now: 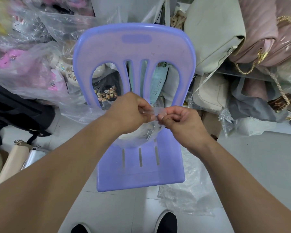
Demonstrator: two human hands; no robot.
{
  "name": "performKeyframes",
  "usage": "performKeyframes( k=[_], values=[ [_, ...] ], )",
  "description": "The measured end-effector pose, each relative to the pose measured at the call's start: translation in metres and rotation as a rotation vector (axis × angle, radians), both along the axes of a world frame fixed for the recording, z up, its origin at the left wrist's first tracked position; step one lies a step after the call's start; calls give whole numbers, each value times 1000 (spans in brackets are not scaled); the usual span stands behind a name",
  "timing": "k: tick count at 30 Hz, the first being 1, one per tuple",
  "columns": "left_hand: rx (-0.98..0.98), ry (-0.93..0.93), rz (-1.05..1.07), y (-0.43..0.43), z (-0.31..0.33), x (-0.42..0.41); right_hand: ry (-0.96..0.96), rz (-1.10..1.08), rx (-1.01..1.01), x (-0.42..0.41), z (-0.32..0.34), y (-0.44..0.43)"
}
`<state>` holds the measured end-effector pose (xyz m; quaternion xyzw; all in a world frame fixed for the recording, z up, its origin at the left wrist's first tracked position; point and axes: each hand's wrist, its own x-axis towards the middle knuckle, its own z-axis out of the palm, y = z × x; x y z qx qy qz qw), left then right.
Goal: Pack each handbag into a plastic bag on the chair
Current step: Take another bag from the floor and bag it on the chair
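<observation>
I hold both hands over the purple chair (136, 47). My left hand (130, 112) and right hand (181, 122) face each other, almost touching. The thumb and curled fingers of each pinch one end of a clear strip at the top of the plastic bag (155, 112). The bag sags onto the back of the seat beneath my hands, and inside it I make out a pale handbag (124, 138) with a metal chain (149, 134), mostly hidden by my wrists. More handbags are stacked to the right, a cream one (213, 34) and a pink quilted one (262, 31). A beige bag (12, 158) lies on the floor at left, and loose plastic (188, 190) lies beside the chair.
</observation>
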<state>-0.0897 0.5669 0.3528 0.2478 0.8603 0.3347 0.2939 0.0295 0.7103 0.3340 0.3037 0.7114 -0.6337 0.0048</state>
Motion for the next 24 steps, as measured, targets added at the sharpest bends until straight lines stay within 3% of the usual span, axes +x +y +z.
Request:
performKeyframes(
  k=[12, 17, 24],
  values=[
    [-49, 127, -66, 1, 0, 2, -39, -16, 115, -2, 0, -2],
    [9, 56, -30, -2, -6, 0, -19, -13, 42, 0, -2, -1],
    [15, 12, -17, -1, -3, 7, -12, 18, 109, 2, -4, -4]
  ],
)
